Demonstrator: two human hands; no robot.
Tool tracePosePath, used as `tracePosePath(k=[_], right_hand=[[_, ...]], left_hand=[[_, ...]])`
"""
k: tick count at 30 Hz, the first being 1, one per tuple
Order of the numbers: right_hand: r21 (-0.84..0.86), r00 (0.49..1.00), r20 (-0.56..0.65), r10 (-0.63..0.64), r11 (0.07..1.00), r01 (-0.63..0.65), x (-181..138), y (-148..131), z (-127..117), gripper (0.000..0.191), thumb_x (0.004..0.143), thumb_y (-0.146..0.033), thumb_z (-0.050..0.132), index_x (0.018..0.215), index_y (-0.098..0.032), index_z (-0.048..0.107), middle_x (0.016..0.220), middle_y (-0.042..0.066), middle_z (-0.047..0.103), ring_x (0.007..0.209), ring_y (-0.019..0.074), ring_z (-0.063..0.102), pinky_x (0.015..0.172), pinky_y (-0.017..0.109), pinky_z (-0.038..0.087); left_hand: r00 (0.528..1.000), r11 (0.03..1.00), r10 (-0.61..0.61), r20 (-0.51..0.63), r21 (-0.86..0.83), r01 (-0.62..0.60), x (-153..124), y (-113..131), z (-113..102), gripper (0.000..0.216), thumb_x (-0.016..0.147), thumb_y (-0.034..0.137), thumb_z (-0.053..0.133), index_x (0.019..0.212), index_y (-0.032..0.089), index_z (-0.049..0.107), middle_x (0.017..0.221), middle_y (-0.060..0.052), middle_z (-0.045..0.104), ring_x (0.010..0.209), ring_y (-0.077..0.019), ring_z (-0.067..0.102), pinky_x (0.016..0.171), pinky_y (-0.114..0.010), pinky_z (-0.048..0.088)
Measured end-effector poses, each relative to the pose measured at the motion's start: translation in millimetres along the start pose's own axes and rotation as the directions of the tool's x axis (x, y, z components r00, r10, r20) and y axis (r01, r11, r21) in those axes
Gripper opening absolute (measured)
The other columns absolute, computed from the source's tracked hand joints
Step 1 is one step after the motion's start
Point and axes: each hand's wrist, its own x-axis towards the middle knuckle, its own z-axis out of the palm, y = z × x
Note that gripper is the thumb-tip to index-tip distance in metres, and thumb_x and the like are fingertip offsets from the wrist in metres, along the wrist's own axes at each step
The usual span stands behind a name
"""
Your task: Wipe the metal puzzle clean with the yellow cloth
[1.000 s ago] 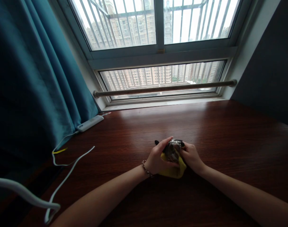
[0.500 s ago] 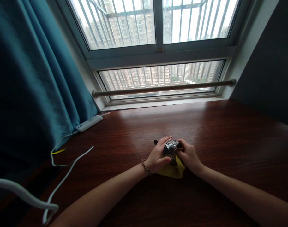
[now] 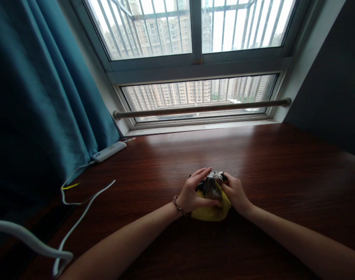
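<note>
Between both hands, a crinkly dark wrapped packet (image 3: 213, 186) sits atop a yellow pouch (image 3: 210, 212) on the wood desk (image 3: 276, 163). Left hand (image 3: 191, 193) cups packet w/ fingers curled; right hand (image 3: 236, 193) closed on its other side. White cable (image 3: 86, 198) well left.

Both forearms are bare and sleeveless, with a beaded bracelet (image 3: 180, 207) around the left wrist
</note>
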Motion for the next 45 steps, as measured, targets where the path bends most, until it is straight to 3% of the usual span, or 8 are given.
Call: tracePosePath(k=[8,14,18,21,30,34,39,45], right_hand=[[-0.120,0.997,0.045,-0.064,0.990,0.069,-5,-8,1,0.016,0.080,-0.028,0.054,0.075,-0.013,0.053,0.065,-0.001,0.054,0.057,0.0112,0.048,0.054,0.021,0.033],[-0.139,0.997,0.044,-0.057,0.988,0.063,-5,-4,2,0.019,0.082,-0.030,0.054,0.071,-0.014,0.050,0.062,-0.001,0.052,0.055,0.0110,0.046,0.052,0.021,0.031],[-0.125,0.998,0.016,-0.057,0.990,0.059,-4,-1,3,0.022,0.083,-0.030,0.051,0.068,-0.014,0.048,0.058,-0.001,0.049,0.053,0.0109,0.043,0.050,0.022,0.029],[-0.098,0.999,0.002,-0.042,0.994,0.042,-2,-2,2,0.024,0.084,-0.030,0.050,0.068,-0.013,0.050,0.060,0.000,0.050,0.054,0.0116,0.044,0.051,0.022,0.030],[0.231,0.978,-0.036,0.206,0.954,-0.193,6,7,-1,0.051,0.081,-0.058,0.047,0.072,-0.009,0.052,0.065,0.007,0.052,0.058,0.0159,0.048,0.050,0.024,0.037],[0.388,0.933,-0.233,0.273,0.906,-0.168,11,12,-7,0.045,0.082,-0.056,0.049,0.087,-0.011,0.049,0.079,0.010,0.055,0.069,0.0193,0.053,0.058,0.026,0.043],[0.217,0.975,-0.214,-0.062,0.970,0.109,2,-6,-7,0.031,0.087,-0.039,0.049,0.103,-0.014,0.044,0.093,0.009,0.050,0.077,0.0168,0.051,0.066,0.026,0.045],[-0.180,0.876,-0.087,-0.474,0.873,0.454,-9,-22,-2,0.027,0.082,-0.014,0.053,0.108,-0.016,0.048,0.100,0.007,0.047,0.091,0.0162,0.048,0.080,0.029,0.042]], left_hand=[[0.998,0.999,-0.037,0.051,0.005,0.037,4,-5,-7,0.052,0.084,0.058,0.036,0.096,0.018,0.067,0.129,-0.006,0.045,0.127,-0.0266,0.026,0.105,-0.043,0.020],[0.997,0.999,-0.036,0.061,-0.014,0.037,2,-6,-1,0.063,0.086,0.060,0.022,0.116,0.017,0.056,0.128,-0.009,0.045,0.126,-0.0258,0.026,0.106,-0.043,0.017],[0.998,0.999,-0.013,0.055,-0.046,0.015,-1,-5,3,0.093,0.065,0.071,0.052,0.135,0.014,0.027,0.128,-0.015,0.040,0.117,-0.0292,0.039,0.100,-0.041,0.030],[0.999,0.999,-0.035,0.035,-0.023,0.036,-4,-1,7,0.107,0.050,0.052,0.075,0.135,0.020,0.019,0.126,-0.013,0.040,0.111,-0.0277,0.045,0.096,-0.038,0.037],[0.977,0.968,-0.193,-0.090,-0.180,0.174,-4,-7,8,0.084,0.057,0.038,0.076,0.123,0.017,0.029,0.107,-0.010,0.055,0.093,-0.0215,0.056,0.083,-0.035,0.046],[0.967,0.932,-0.226,-0.115,-0.315,0.180,-3,-13,6,0.071,0.067,0.052,0.065,0.116,0.014,0.030,0.109,-0.014,0.053,0.093,-0.0216,0.057,0.079,-0.033,0.048],[0.964,0.908,-0.266,-0.024,-0.343,0.242,-3,-8,2,0.064,0.065,0.054,0.065,0.106,0.010,0.045,0.095,-0.011,0.059,0.084,-0.0213,0.058,0.073,-0.030,0.047],[0.940,0.897,-0.332,0.084,-0.280,0.342,2,-2,4,0.057,0.059,0.033,0.075,0.105,0.009,0.051,0.095,-0.009,0.059,0.085,-0.0198,0.056,0.073,-0.027,0.044]])
